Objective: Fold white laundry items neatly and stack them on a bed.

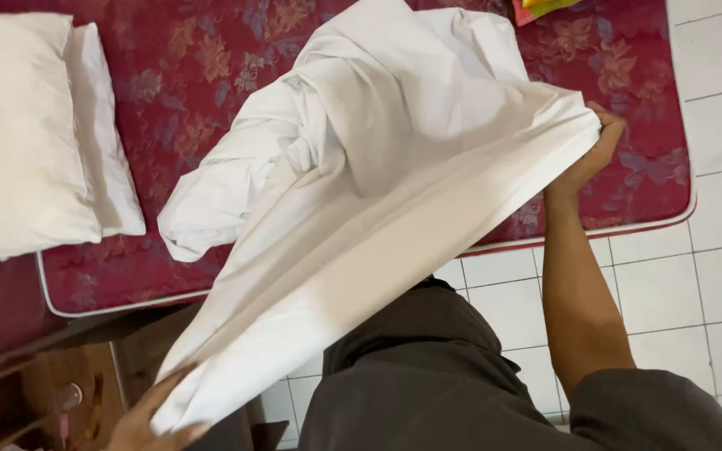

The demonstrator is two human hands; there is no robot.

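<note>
Dark grey clothing (428, 376) of the person fills the lower frame, nearest the lens; beyond it a white sheet (361, 209) hangs stretched between both hands, its far bulk crumpled in soft folds on the mattress (185, 75). Left hand (148, 422), low at the near corner of the mattress, is closed on the lower edge of the sheet; right hand (591, 150), raised over the mattress's right side, pinches the upper edge, fingers closed on the cloth. Mattress: maroon fabric with a faded floral print and white piping along its rounded edge; two plump white pillows (35, 134) lie stacked at its left end; a bright yellow and red cloth (541, 8) shows at its far edge. Floor right of the mattress: white square tiles (712, 276) with grey joints; a brown wooden shelf (18, 392) stands below the mattress's left end.
</note>
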